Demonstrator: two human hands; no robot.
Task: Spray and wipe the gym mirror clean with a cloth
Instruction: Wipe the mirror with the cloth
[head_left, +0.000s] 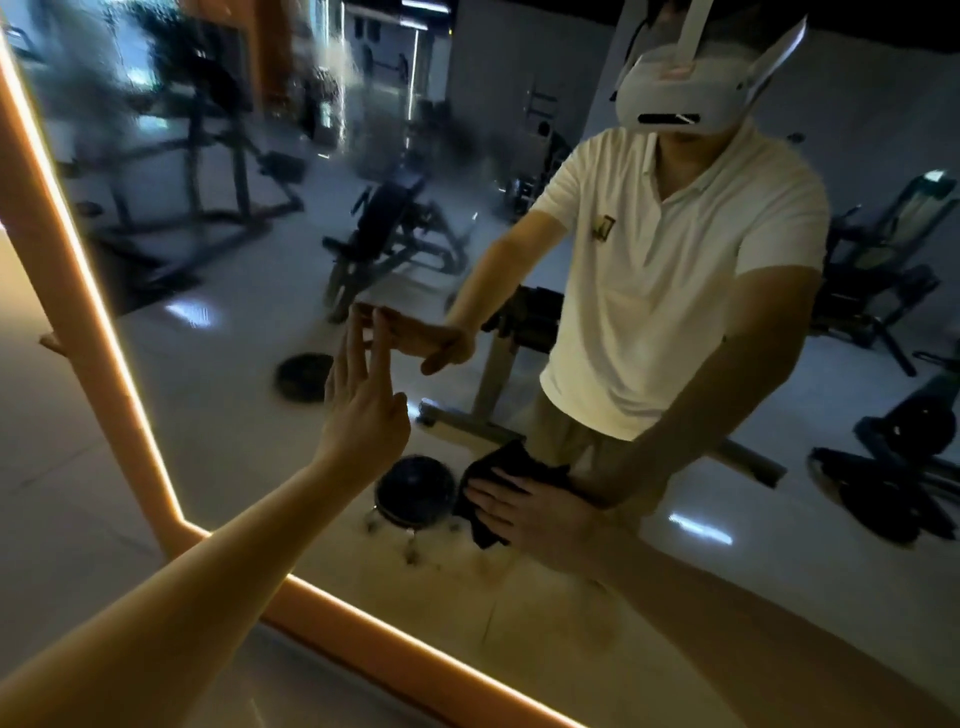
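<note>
One wide-angle view is taken from the head, aimed forward and down, near the mirror (244, 374), seen tilted.

Cloth (506, 460) black; mirror frame (91, 364) orange, warm-lit edge; reflected shirt (649, 291) white.

Hidden and hazy
My right hand (527, 509) covers most of the crumpled black cloth (500, 461); the orange-framed wall mirror (218, 415) is smeared blurry at upper left.
</note>
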